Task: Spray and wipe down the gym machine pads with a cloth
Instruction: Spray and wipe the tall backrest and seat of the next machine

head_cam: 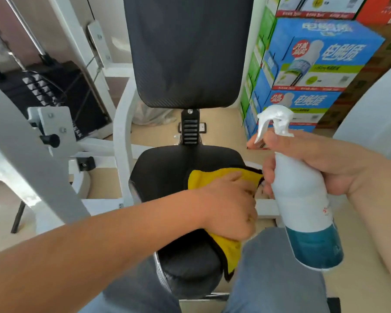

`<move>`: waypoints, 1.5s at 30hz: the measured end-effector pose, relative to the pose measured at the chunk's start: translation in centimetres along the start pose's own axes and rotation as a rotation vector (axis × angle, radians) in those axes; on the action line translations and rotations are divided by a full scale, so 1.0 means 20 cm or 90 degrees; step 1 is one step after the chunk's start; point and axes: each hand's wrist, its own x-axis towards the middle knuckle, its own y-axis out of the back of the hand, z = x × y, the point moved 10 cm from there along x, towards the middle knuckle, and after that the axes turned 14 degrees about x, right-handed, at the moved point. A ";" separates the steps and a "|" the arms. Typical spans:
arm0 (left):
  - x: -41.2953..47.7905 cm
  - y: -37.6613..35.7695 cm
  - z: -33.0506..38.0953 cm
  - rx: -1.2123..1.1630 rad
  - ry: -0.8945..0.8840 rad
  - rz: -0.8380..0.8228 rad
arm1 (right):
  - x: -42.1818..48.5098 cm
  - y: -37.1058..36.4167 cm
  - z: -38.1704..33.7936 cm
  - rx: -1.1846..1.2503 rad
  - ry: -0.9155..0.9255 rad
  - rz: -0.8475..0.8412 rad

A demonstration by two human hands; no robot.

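A black seat pad (pixel 167 172) lies below the upright black back pad (pixel 185 53) of a white gym machine. My left hand (pixel 226 206) grips a yellow cloth (pixel 203 177) with a dark edge and presses it onto the right side of the seat pad. To the right, my right hand (pixel 321 163) holds a white spray bottle (pixel 303 199) with blue liquid at its base. Its white trigger head points left, level with the gap between the two pads.
A black weight stack (pixel 54 91) and white frame bars (pixel 122 132) stand at the left. A grey lever arm (pixel 32 168) crosses the near left. Stacked blue and green cartons (pixel 307 64) fill the right. My legs in grey trousers (pixel 269 279) straddle the seat front.
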 end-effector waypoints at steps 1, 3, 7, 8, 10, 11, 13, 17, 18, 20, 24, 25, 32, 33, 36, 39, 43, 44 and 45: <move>-0.12 0.05 0.05 -0.021 -0.005 0.034 | 0.02 -0.02 -0.01 -0.014 -0.002 -0.009; -0.32 0.09 0.15 -0.074 -0.031 0.086 | 0.04 -0.06 -0.02 -0.044 -0.003 -0.017; -0.52 -0.07 0.24 0.092 0.088 0.131 | 0.14 -0.24 -0.04 -0.120 -0.014 -0.057; -0.56 -0.10 0.23 0.087 0.115 0.167 | 0.17 -0.29 -0.04 -0.143 -0.020 -0.069; -0.69 -0.04 0.13 -0.133 0.158 0.340 | 0.23 -0.38 -0.06 -0.199 -0.026 -0.102; -0.76 -0.03 0.02 -0.286 0.206 0.416 | 0.27 -0.43 -0.06 -0.227 -0.027 -0.121; -0.89 -0.16 -0.24 -0.514 0.403 0.542 | 0.33 -0.49 -0.08 -0.252 -0.035 -0.140; -0.94 -0.55 -0.65 -0.897 0.739 0.607 | 0.41 -0.64 -0.08 -0.296 -0.056 -0.187; -0.94 -0.62 -0.73 -0.985 0.790 0.605 | 0.43 -0.68 -0.07 -0.310 -0.070 -0.196; -0.95 -0.72 -0.84 -1.099 0.887 0.556 | 0.46 -0.76 -0.04 -0.340 -0.111 -0.212; -0.95 -0.90 -0.82 -1.421 0.930 0.577 | 0.49 -0.84 0.06 -0.453 -0.218 -0.273; -0.96 -0.93 -0.81 -1.496 0.910 0.623 | 0.48 -0.85 0.10 -0.484 -0.251 -0.293; -1.14 -0.86 -0.93 -1.548 0.785 0.781 | 0.41 -0.90 0.30 -0.572 -0.383 -0.394; -1.15 -0.84 -0.95 -1.543 0.772 0.772 | 0.42 -0.90 0.31 -0.564 -0.387 -0.387; -1.18 -0.78 -0.97 -1.520 0.731 0.759 | 0.42 -0.89 0.32 -0.553 -0.395 -0.371; -1.20 -0.73 -0.98 -1.499 0.699 0.757 | 0.42 -0.89 0.32 -0.560 -0.386 -0.351; -1.24 -0.67 -0.96 -1.475 0.705 0.757 | 0.43 -0.90 0.31 -0.553 -0.374 -0.336; -1.25 -0.65 -0.94 -1.464 0.718 0.757 | 0.43 -0.89 0.31 -0.544 -0.373 -0.333; -1.27 -0.65 -0.92 -1.440 0.742 0.752 | 0.43 -0.88 0.31 -0.530 -0.370 -0.331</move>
